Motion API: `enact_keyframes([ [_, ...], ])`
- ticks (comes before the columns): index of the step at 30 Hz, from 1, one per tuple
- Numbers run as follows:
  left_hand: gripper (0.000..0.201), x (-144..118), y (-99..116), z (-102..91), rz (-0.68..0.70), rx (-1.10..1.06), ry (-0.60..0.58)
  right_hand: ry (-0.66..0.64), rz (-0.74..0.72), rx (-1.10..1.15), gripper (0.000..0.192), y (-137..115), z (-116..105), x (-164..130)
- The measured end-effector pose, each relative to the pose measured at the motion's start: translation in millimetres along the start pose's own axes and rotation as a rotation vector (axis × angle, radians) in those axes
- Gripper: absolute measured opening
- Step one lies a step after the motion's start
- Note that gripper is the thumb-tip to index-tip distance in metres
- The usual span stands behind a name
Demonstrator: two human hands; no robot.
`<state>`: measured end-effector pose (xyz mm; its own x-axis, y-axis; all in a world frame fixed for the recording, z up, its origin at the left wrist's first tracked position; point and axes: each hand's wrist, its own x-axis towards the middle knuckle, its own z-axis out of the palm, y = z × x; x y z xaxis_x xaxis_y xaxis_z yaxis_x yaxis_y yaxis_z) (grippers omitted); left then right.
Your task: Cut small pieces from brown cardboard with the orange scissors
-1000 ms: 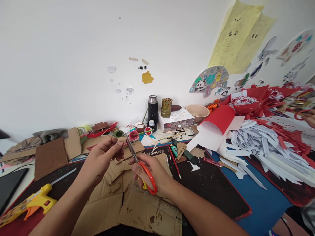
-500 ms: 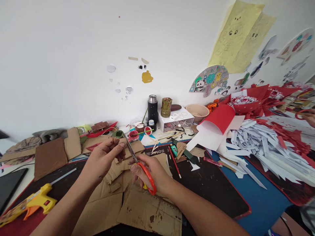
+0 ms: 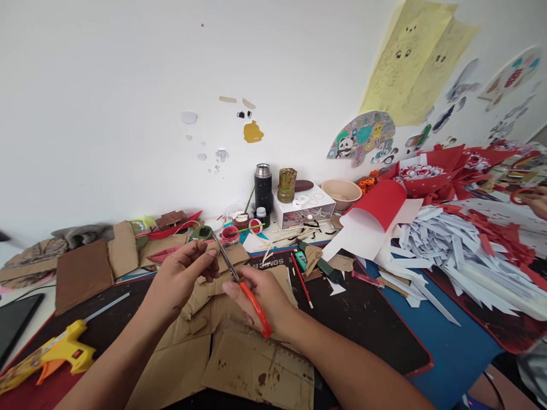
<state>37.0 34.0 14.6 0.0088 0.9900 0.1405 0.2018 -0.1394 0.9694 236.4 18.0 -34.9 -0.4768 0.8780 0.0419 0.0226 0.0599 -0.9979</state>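
My right hand (image 3: 265, 296) is closed round the orange-red handle of a pair of scissors (image 3: 252, 302), whose metal blades point up and away to the left. The blade tips are close beside my left hand (image 3: 188, 273). That hand is closed in a pinch, its thumb and fingers pressed together on what looks like a small tan piece of cardboard (image 3: 212, 246), mostly hidden by the fingers. Below both hands lie flat pieces of brown cardboard (image 3: 183, 361), one of them stained (image 3: 256, 364), with a clear ruler (image 3: 293, 363) on it.
A yellow glue gun (image 3: 64, 350) lies at left. Paint pots (image 3: 229, 233), a black flask (image 3: 263, 191) and a white box (image 3: 303, 210) stand at the back. A red pencil (image 3: 302, 282) and a heap of white paper strips (image 3: 448, 250) lie right. Another person's hand (image 3: 539, 203) shows far right.
My right hand has turned slightly, so the scissors' handle shows more edge-on and its fingers are less visible. My left hand keeps its pinch. The whole view has shifted a little.
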Motion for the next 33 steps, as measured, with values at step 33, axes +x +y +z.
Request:
enact_keyframes([
  [33,0.039,0.8,-3.0,0.1,-0.027,-0.045,-0.021,0.102,-0.075,-0.229,0.03,-6.7,2.2,-0.2],
])
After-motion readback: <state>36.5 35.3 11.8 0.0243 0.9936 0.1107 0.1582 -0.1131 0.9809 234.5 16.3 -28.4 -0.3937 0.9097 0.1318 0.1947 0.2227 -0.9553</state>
